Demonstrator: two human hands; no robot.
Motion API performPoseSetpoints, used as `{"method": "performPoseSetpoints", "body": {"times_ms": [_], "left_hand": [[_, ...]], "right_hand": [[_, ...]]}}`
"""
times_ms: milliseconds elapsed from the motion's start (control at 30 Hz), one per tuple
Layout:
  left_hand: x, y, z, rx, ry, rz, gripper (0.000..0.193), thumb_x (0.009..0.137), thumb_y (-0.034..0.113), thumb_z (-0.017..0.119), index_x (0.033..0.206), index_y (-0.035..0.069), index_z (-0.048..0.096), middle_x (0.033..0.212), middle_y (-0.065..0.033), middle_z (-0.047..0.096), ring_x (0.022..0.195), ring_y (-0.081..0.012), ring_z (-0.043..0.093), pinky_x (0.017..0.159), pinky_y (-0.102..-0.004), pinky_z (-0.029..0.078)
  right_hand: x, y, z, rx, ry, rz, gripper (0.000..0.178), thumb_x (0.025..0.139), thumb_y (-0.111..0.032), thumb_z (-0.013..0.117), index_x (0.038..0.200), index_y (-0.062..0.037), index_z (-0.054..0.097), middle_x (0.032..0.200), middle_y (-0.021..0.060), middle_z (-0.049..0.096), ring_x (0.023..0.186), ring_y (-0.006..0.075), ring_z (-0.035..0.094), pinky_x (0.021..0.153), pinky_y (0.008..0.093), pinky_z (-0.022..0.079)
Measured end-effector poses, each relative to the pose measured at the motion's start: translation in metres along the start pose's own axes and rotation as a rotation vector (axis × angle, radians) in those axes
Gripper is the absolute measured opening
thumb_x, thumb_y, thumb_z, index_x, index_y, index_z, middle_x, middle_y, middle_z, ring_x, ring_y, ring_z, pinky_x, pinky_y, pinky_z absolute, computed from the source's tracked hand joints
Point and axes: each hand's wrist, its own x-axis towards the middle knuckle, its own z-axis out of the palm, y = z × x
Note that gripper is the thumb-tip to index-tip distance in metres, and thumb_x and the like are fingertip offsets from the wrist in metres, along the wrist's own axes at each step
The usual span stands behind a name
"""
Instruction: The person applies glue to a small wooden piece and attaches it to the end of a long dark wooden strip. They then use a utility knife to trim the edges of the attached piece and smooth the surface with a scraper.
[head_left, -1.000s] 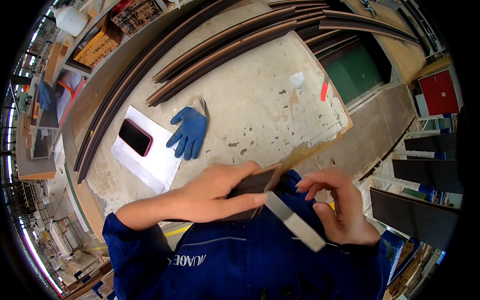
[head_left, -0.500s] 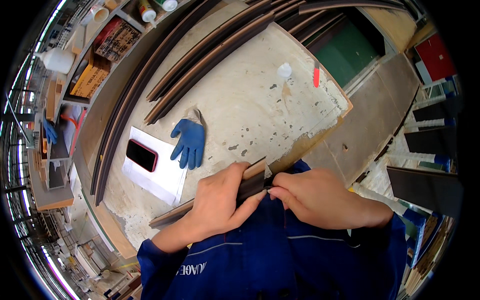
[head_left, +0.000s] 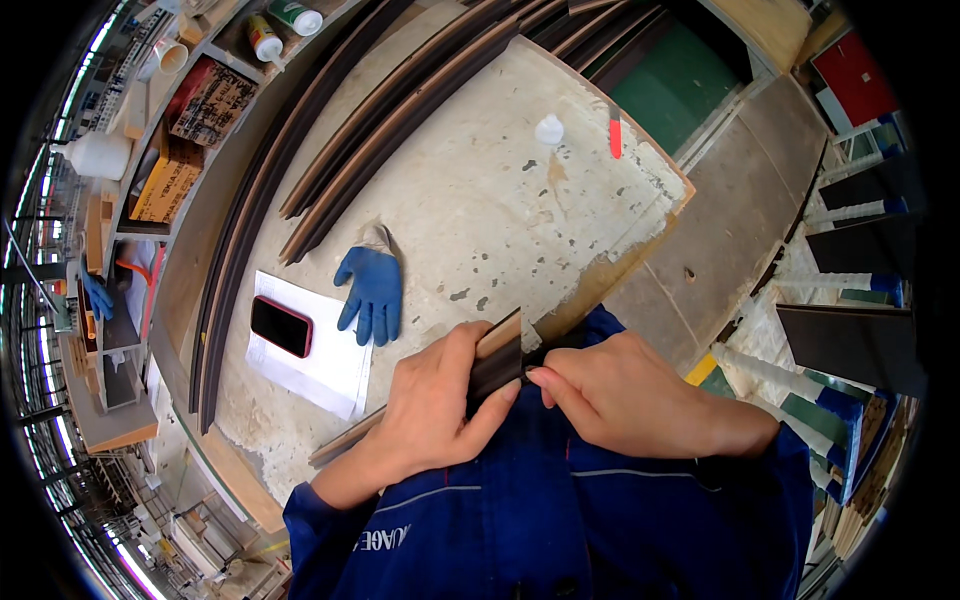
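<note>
My left hand (head_left: pixel 432 402) is wrapped round a dark brown moulding strip (head_left: pixel 497 362) with a lighter wood-coloured face, held slantwise against my front at the near edge of the table. Its thumb lies along the strip close to the cut end. At that end my right hand (head_left: pixel 630 398) is closed, thumb pressed against curled fingers. Whatever it pinches is too small or hidden to make out. Beyond my left hand lie a blue-coated work glove (head_left: pixel 376 292), palm side up, and a dark phone with a red edge (head_left: pixel 282 326) on white paper sheets (head_left: pixel 318 378).
Long dark mouldings (head_left: pixel 395 135) lie across the far and left parts of the worn table (head_left: pixel 470 215). A red-handled tool (head_left: pixel 615 137) and a small white object (head_left: pixel 549 129) sit at the far right. Shelves hold a white bottle (head_left: pixel 98 155) and boxes; dark panels (head_left: pixel 850 340) stand at right.
The view has shifted slightly. My left hand keeps its hold on the strip. My right hand stays closed at the strip's end, its fingers curled a little more tightly.
</note>
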Motion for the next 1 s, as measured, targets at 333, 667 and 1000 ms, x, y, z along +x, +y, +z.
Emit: {"method": "performPoseSetpoints", "body": {"times_ms": [333,667,1000], "left_hand": [[-0.002,0.001,0.002,0.012,-0.021,-0.007,0.052,0.088,0.029,0.071,0.120,-0.006,0.050,0.089,-0.0233,0.064,0.078,-0.0400,0.066,0.069,-0.0418,0.052],[0.000,0.001,0.005,-0.034,0.011,-0.014,0.047,0.085,0.023,0.071,0.117,-0.005,0.052,0.086,-0.0218,0.065,0.075,-0.0397,0.065,0.065,-0.0420,0.051],[0.000,-0.002,0.008,-0.009,0.003,-0.007,0.048,0.084,0.024,0.072,0.116,-0.006,0.053,0.083,-0.0226,0.064,0.072,-0.0397,0.064,0.062,-0.0426,0.050]], "right_hand": [[-0.008,-0.006,0.008,-0.004,0.078,0.062,0.034,0.098,-0.025,0.052,0.075,-0.0017,0.060,0.062,0.0208,0.061,0.059,0.0418,0.062,0.055,0.0482,0.048],[-0.009,-0.007,0.010,-0.040,0.082,0.082,0.034,0.098,-0.025,0.053,0.076,-0.0009,0.062,0.062,0.0215,0.062,0.058,0.0410,0.063,0.055,0.0475,0.050],[-0.009,-0.004,0.011,-0.058,0.088,0.067,0.033,0.097,-0.024,0.055,0.075,-0.0001,0.062,0.060,0.0214,0.061,0.055,0.0390,0.064,0.052,0.0449,0.051]]}}
